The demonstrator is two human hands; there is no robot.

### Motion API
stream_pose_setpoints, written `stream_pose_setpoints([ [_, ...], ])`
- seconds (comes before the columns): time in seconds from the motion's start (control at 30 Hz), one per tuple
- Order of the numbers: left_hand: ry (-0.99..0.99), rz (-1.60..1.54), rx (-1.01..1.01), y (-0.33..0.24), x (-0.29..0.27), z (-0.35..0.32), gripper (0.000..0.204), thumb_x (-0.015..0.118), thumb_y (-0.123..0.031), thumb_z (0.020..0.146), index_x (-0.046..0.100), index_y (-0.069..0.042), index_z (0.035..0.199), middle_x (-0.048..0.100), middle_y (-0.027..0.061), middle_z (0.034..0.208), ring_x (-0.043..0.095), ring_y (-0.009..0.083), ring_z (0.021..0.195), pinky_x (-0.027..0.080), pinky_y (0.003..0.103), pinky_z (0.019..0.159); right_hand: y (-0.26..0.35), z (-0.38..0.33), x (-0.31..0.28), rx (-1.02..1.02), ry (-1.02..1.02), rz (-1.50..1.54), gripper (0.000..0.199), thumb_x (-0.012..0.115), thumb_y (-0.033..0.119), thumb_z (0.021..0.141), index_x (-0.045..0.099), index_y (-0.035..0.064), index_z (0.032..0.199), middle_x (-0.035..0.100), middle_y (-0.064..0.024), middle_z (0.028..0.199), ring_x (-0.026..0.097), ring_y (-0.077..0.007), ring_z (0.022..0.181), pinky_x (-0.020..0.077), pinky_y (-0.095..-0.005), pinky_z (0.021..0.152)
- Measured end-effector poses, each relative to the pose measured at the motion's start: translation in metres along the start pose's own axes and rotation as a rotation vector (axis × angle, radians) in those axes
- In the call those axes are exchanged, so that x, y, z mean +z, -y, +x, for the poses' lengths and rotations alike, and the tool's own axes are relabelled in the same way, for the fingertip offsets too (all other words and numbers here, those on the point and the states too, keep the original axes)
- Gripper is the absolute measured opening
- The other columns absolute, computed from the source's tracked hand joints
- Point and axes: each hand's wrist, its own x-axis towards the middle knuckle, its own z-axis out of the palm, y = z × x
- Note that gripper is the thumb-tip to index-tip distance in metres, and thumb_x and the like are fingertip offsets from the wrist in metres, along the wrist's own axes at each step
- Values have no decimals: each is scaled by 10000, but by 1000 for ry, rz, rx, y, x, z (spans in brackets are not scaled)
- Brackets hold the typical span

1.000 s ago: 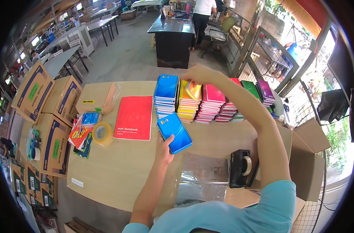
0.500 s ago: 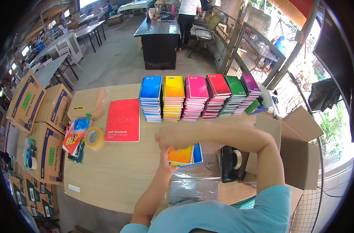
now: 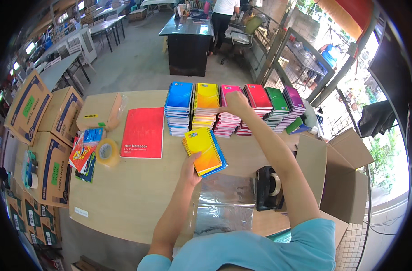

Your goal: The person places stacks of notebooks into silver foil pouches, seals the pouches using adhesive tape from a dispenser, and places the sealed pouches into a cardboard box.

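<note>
My left hand (image 3: 189,172) is closed on a small yellow spiral notebook (image 3: 201,151) with a blue spiral notebook (image 3: 221,159) fanned out beneath it. Both are tilted above the table, thumb on the yellow cover. Further off, my right hand (image 3: 236,105) reaches onto the stack of pink spiral notebooks (image 3: 227,123), its fingers closed at the top notebook and partly hiding its cover. In the same row stand blue (image 3: 179,97), yellow (image 3: 206,97), red (image 3: 259,97), green (image 3: 277,100) and purple (image 3: 294,99) stacks.
Clear plastic sheets (image 3: 226,198) lie near me beside a black tape dispenser (image 3: 265,187). An open carton (image 3: 346,180) stands at right. On the left are a large red notebook (image 3: 142,133), a tape roll (image 3: 107,152) and stacked cartons (image 3: 57,167). A person (image 3: 224,18) stands beyond.
My right hand has moved from beside my left hand out to the pink stack. The yellow and blue notebooks, in my left hand, have shifted away from me and show more of their covers.
</note>
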Motion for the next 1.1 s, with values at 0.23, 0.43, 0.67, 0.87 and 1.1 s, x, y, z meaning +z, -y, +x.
stream_pose_setpoints([
  [0.23, 28, 40, 41, 10, 10, 7, 457, 628, -75, 900, 462, -50, 1325, 597, 107, 1240, 604, 271, 1143, 514, 426, 957, -32, -17, -11, -86, -231, 32, 268, 627, 91, 783, 617, -65, 1001, 673, -250, 825, 685, -416, 801, 563, -477, 715],
  [0.43, 15, 143, 310, 30, 22, 20, 489, 617, -172, 954, 382, -110, 1379, 564, 100, 1264, 602, 262, 1137, 515, 424, 953, 86, -116, -62, -114, -357, -203, 547, 545, 67, 850, 412, -73, 1362, 637, -170, 735, 636, -304, 554, 530, -388, 503],
  [0.67, 236, -68, 154, 26, 15, 20, 434, 571, -304, 973, 462, -83, 1329, 615, 118, 1207, 619, 248, 1112, 515, 422, 951, 91, -143, -64, -221, -31, 263, 436, 627, 149, 832, 526, -33, 1215, 676, -192, 798, 695, -330, 667, 545, -436, 550],
  [0.87, 101, -26, 159, 14, 39, 9, 409, 588, -199, 921, 485, -58, 1291, 624, 110, 1212, 641, 261, 1068, 525, 432, 936, -112, -76, 2, 354, -241, 41, 262, 570, 20, 778, 668, 44, 1019, 631, -164, 1204, 563, -341, 1201, 516, -477, 891],
  [1.1, 73, 223, 196, 28, 41, 21, 392, 635, -93, 884, 511, -32, 1250, 649, 96, 1120, 665, 232, 1015, 551, 402, 892, -146, -86, 26, -64, -387, 67, 355, 656, 54, 785, 697, 57, 1137, 682, -122, 1176, 587, -337, 1187, 464, -408, 1002],
])
